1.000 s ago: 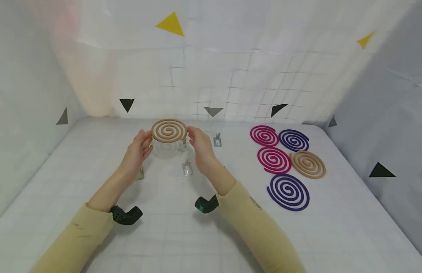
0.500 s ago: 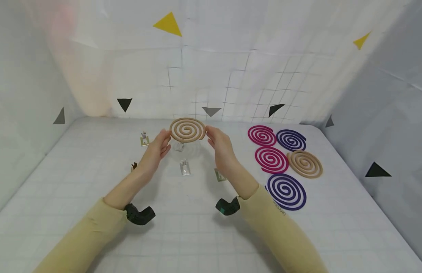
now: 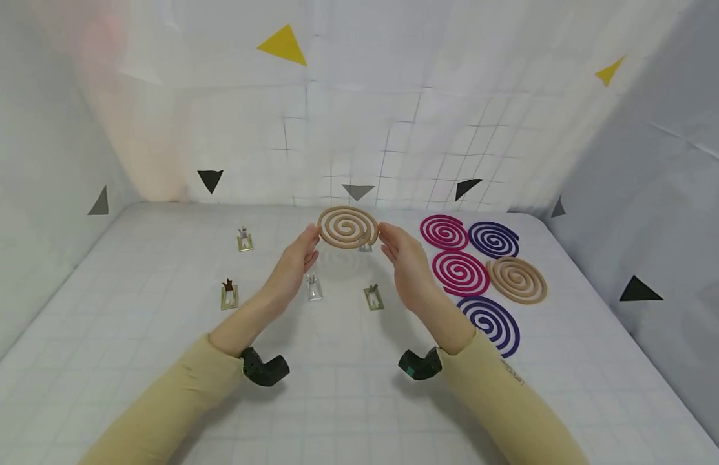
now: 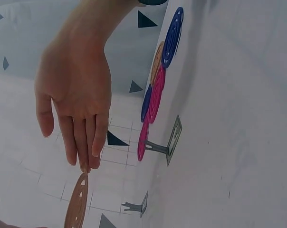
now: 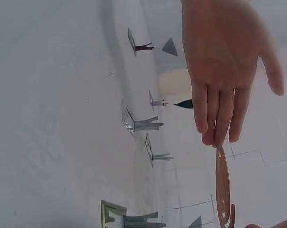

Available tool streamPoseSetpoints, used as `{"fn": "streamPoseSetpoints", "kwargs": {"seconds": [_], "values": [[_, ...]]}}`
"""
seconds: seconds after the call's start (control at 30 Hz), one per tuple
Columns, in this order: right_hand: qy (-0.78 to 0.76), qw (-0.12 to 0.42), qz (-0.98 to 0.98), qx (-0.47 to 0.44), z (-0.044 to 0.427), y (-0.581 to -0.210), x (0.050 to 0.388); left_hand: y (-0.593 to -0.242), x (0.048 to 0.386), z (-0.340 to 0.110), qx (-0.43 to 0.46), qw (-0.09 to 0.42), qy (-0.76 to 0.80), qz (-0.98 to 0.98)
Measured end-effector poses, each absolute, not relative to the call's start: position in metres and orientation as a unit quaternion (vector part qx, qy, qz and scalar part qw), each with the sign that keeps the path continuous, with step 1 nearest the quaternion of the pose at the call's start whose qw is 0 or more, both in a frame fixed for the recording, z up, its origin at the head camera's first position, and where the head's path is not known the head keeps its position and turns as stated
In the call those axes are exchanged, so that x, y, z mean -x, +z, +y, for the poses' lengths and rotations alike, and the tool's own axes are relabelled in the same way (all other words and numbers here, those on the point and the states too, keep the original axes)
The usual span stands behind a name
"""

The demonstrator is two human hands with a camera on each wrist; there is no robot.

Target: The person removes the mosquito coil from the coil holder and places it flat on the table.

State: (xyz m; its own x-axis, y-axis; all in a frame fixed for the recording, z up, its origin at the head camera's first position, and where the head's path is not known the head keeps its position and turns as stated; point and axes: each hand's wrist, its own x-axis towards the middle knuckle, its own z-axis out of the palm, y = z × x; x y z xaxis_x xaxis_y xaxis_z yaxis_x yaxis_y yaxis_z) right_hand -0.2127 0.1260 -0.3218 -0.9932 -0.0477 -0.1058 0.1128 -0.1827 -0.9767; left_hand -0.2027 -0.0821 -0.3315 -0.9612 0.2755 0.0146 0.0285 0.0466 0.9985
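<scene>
A tan mosquito coil hangs level above the table, carried between both hands. My left hand presses its left edge with nearly straight fingertips. The right hand touches the opposite edge in the same way. The left wrist view shows the right hand palm-on, fingers straight, its tips against the thin edge of the coil. In the right wrist view the left hand meets the coil likewise. Partly behind the coil in the head view stands a small metal coil stand.
Several more coil stands rise from the white table, among them a gold one, a silver one and another. At the right lie several coils: pink, purple and tan. White sheeting encloses the back.
Both hands have carried the tan coil to the right, keeping it level between them. Coil stands at the left that the left arm covered now show.
</scene>
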Motion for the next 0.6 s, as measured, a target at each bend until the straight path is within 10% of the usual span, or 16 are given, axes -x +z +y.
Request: {"fn": "streamPoseSetpoints", "kwargs": {"seconds": [0.6], "values": [[-0.756, 0.044, 0.651, -0.042, 0.192, -0.321, 0.185, -0.341, 0.193, -0.022, -0.148, 0.119, 0.668, 0.719]]}}
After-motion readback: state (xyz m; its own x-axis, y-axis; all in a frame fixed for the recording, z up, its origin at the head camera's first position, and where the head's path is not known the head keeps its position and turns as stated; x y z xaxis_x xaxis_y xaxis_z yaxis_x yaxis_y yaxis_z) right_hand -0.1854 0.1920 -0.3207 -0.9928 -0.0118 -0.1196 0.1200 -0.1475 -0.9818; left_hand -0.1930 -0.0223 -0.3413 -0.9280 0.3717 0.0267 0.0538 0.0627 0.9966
